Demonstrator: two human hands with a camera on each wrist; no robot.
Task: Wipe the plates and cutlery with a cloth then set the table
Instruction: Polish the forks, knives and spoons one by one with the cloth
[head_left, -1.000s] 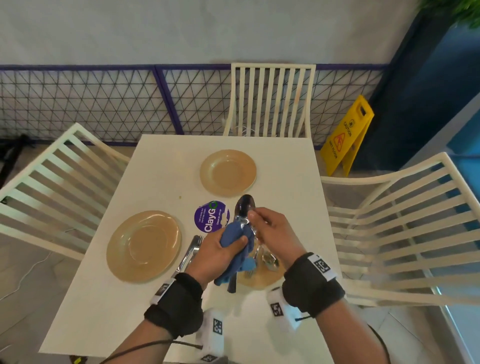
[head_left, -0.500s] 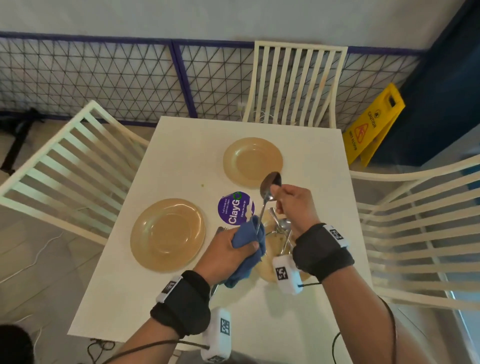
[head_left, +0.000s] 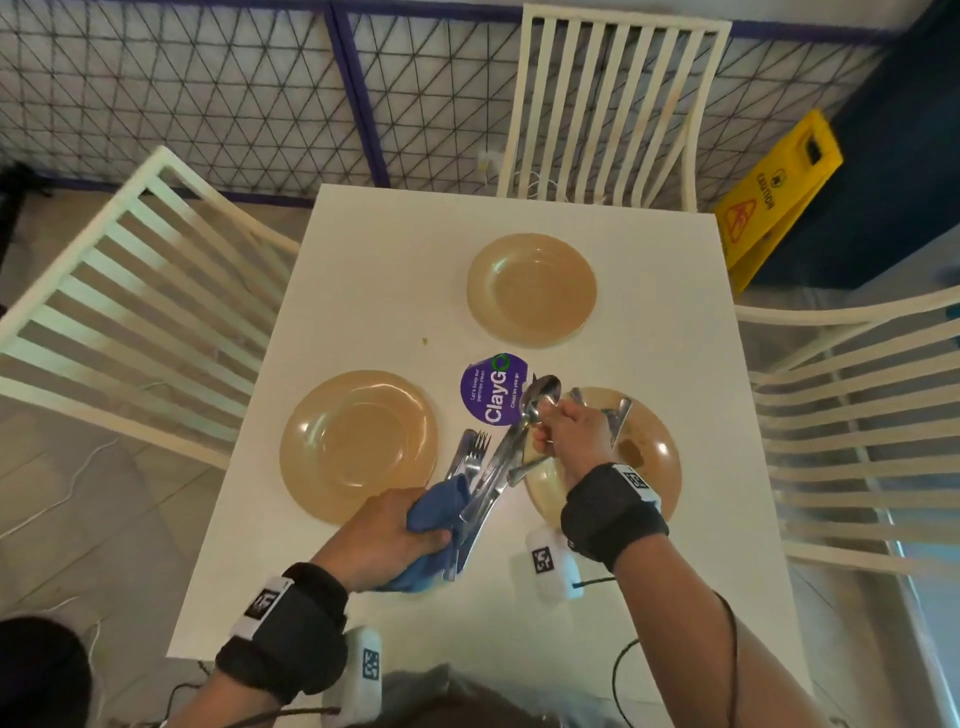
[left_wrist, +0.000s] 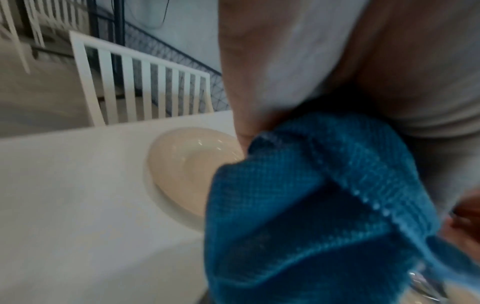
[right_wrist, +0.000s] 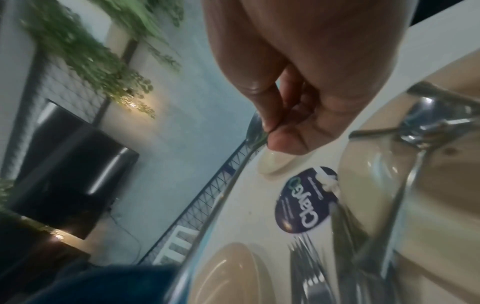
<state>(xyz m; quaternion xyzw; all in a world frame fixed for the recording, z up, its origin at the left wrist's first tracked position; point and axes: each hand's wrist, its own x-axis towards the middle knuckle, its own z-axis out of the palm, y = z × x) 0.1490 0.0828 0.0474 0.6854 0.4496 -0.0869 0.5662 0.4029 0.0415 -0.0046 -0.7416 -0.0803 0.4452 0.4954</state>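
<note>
Pinching the neck of a spoon (head_left: 524, 421) just below its bowl, our right hand (head_left: 569, 434) holds it slanted over the white counter (head_left: 363, 270), bowl end toward the purple round sticker (head_left: 493, 389). Our left hand (head_left: 387, 530) has its grip closed around a bunched blue cloth (head_left: 439, 506), and the spoon's handle runs down into that cloth. In the left wrist view the cloth (left_wrist: 298, 205) fills most of the picture, folded over itself under our fingers.

Under our right wrist sits a tan plate (head_left: 652, 452) that carries more cutlery (head_left: 618, 415); how many pieces we cannot tell. A fork (head_left: 475, 454) lies on the counter between that plate and a second tan plate (head_left: 358, 444) to the left. A third tan plate (head_left: 531, 288) stands farther off, toward the far chair (head_left: 608, 98). White slatted chairs also stand at the left (head_left: 130, 291) and right (head_left: 857, 415) sides, and a yellow caution sign (head_left: 774, 192) rests on the floor beyond.
</note>
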